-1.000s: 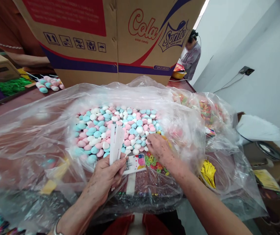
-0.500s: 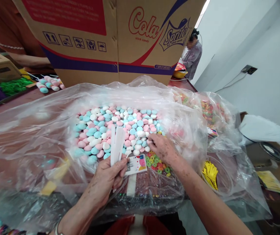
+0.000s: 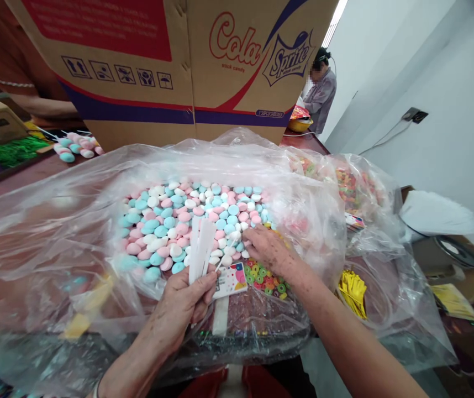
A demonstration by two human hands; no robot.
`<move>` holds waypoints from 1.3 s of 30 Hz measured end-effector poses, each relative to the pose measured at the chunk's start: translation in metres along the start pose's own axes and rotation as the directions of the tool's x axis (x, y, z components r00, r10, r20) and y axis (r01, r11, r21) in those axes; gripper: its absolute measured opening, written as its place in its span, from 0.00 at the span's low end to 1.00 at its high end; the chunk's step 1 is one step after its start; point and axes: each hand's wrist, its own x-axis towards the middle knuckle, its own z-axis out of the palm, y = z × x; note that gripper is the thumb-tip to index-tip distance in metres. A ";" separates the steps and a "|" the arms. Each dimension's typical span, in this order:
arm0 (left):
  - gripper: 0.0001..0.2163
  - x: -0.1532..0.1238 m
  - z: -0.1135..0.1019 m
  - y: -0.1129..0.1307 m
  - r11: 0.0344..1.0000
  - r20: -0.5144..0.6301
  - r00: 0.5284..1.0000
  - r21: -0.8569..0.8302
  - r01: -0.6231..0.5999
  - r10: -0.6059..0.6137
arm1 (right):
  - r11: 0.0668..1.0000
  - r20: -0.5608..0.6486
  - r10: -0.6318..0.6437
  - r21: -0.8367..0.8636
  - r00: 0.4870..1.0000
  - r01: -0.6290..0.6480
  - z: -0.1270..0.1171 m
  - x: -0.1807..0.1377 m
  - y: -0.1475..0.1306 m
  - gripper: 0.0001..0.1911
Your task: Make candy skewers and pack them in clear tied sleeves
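Observation:
A big clear plastic bag (image 3: pixel 54 221) lies open before me, full of pink, blue and white candies (image 3: pixel 187 213). My left hand (image 3: pixel 185 301) is closed on a few white flat sticks (image 3: pixel 200 249) that stand upright, with a colourful printed card (image 3: pixel 231 279) against its fingers. My right hand (image 3: pixel 268 251) reaches into the candy pile at its near right edge, fingertips pinched among the candies. What they hold is too small to make out. Small colourful ring candies (image 3: pixel 264 276) lie just under that hand.
A large cardboard box (image 3: pixel 170 66) marked Cola Sprite stands behind the bag. A second bag of orange sweets (image 3: pixel 348 185) and yellow twist ties (image 3: pixel 352 290) lie to the right. Another person (image 3: pixel 320 91) stands at the far end. More candies (image 3: pixel 75 146) and green items (image 3: pixel 15 149) sit far left.
My right hand has slid slightly left into the candy pile. The left hand with the sticks has hardly moved.

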 end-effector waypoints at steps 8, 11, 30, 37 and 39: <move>0.14 -0.003 0.001 0.001 0.999 -0.003 1.000 0.034 -0.010 0.010 | 0.986 -0.098 0.124 0.124 0.987 -0.111 -0.004 0.001 -0.006 0.08; 0.15 -0.007 0.001 0.004 0.998 -0.034 0.999 0.060 0.016 -0.014 | 0.940 -0.154 0.221 0.296 0.963 -0.168 0.000 -0.004 -0.002 0.06; 0.16 0.006 -0.011 -0.016 0.962 0.027 0.998 0.268 -0.058 0.052 | -0.187 0.103 0.419 0.982 0.902 -0.025 -0.005 -0.006 -0.022 0.12; 0.15 0.005 -0.010 -0.013 0.947 0.031 0.998 0.314 -0.069 0.062 | -0.091 0.025 0.400 0.996 0.916 0.012 0.004 -0.007 -0.026 0.12; 0.14 0.007 -0.013 -0.016 0.940 0.045 0.996 0.329 -0.086 0.076 | -0.051 0.003 0.393 0.999 0.920 0.018 0.007 -0.008 -0.027 0.12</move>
